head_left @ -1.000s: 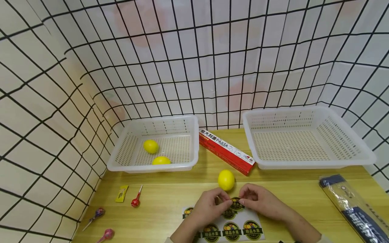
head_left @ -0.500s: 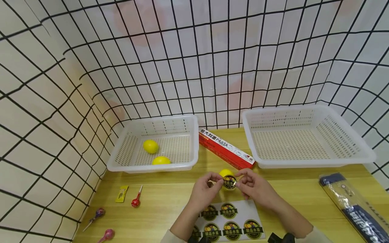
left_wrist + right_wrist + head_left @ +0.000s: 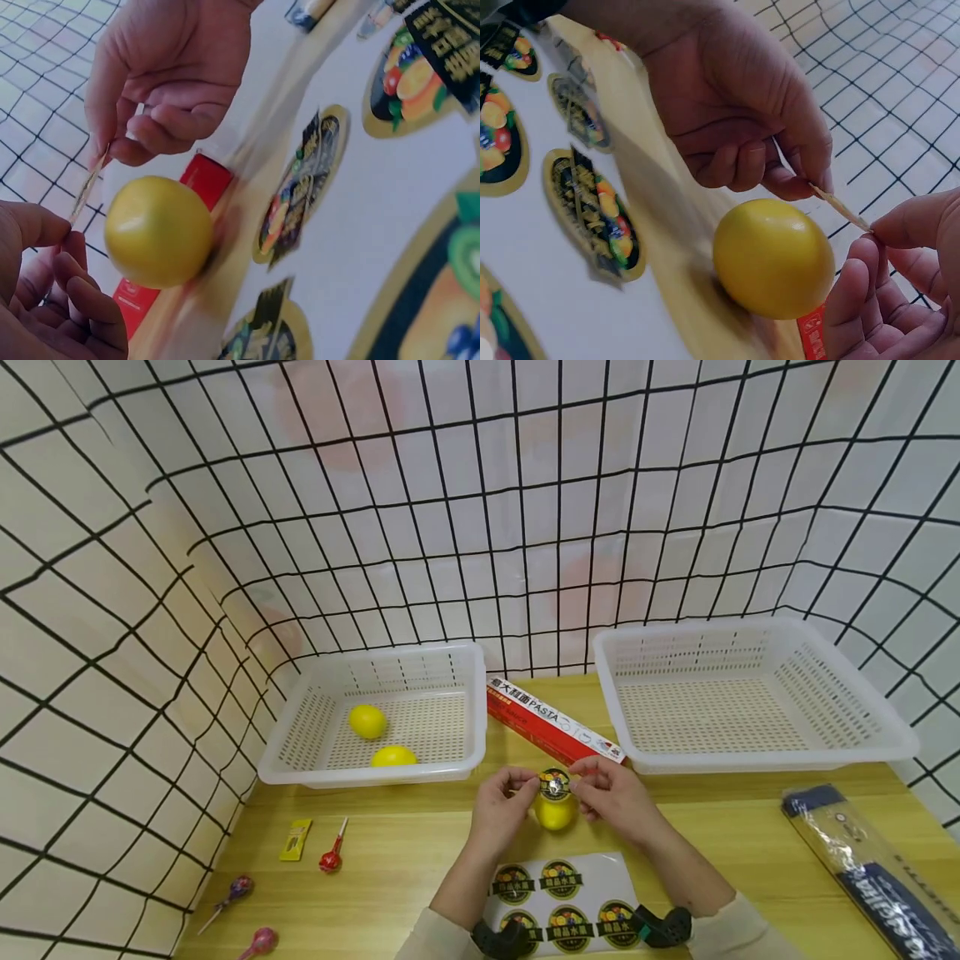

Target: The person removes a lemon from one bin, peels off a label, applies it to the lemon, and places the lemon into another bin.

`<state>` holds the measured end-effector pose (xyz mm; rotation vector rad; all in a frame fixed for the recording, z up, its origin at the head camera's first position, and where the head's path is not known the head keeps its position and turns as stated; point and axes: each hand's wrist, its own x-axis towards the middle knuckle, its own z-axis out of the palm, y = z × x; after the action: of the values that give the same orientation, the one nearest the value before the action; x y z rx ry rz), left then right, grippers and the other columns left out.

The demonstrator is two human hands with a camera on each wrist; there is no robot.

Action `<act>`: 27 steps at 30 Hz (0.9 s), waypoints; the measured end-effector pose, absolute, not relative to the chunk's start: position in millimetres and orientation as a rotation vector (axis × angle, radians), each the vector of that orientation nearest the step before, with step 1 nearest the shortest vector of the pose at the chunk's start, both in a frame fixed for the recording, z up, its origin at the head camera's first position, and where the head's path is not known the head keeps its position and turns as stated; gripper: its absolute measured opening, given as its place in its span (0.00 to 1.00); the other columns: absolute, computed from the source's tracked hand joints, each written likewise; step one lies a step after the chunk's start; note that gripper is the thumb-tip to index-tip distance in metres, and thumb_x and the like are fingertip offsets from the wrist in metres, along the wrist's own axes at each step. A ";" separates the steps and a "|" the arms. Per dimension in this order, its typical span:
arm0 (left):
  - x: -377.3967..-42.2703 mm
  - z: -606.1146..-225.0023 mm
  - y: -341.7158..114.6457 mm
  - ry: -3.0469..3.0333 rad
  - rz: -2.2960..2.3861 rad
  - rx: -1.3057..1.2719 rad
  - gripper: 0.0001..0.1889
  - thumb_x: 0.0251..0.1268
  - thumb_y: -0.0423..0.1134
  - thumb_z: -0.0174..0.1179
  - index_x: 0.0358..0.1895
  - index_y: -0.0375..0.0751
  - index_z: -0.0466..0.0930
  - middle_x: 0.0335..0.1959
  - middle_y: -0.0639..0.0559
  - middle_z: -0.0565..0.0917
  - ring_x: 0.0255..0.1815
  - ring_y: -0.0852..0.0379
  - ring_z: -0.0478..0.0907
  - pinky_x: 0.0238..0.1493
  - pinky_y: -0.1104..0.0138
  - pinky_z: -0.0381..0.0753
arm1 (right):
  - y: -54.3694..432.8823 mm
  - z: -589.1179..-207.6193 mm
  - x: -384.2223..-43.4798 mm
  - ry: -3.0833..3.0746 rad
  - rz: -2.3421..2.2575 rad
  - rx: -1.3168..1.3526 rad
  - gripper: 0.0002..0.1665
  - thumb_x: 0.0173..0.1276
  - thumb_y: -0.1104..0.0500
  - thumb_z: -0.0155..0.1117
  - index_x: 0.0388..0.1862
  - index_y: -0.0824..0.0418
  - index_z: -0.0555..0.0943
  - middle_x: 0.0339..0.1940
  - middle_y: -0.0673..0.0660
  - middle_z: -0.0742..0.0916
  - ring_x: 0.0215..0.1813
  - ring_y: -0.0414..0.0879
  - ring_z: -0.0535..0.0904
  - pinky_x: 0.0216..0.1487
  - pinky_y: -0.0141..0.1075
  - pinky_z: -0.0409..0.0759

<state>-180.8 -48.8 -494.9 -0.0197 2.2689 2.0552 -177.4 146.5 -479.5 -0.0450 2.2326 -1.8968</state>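
Note:
My left hand (image 3: 497, 810) and right hand (image 3: 617, 797) pinch opposite edges of a round black-and-gold fruit sticker (image 3: 555, 783), thumb against index finger on each side. In the left wrist view the sticker (image 3: 88, 187) shows nearly edge-on, stretched between the two hands. A smooth yellow lemon (image 3: 555, 815) sits on the table right below it, partly covered by the sticker in the head view. In the right wrist view the lemon (image 3: 773, 259) is apart from the fingers. Nearer the body lies a white sticker sheet (image 3: 592, 870) bearing several more of these labels.
A white basket (image 3: 480, 718) with two lemons stands back left; another white basket (image 3: 750, 764) is back right. Between them lies a red pasta box (image 3: 536, 727). Lollipops (image 3: 330, 860) and a yellow packet (image 3: 296, 840) are at left, a spaghetti bag (image 3: 862, 868) at right.
Both hands have lifted the sticker off the sheet and carried it forward, from the sheet's far edge to over the lemon. The lemon stays on the table.

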 end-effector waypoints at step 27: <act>-182.2 -501.9 -50.2 2.245 2.048 -0.014 0.10 0.68 0.40 0.66 0.44 0.35 0.86 0.33 0.52 0.80 0.31 0.61 0.72 0.29 0.75 0.72 | 145.4 -489.3 -172.3 2.314 -1.862 0.025 0.18 0.72 0.62 0.65 0.57 0.67 0.78 0.30 0.56 0.84 0.27 0.44 0.78 0.31 0.31 0.82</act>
<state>-182.2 -50.2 -501.9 -0.0135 2.2446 2.0479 -172.3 145.4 -489.3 0.0254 2.3145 -1.8619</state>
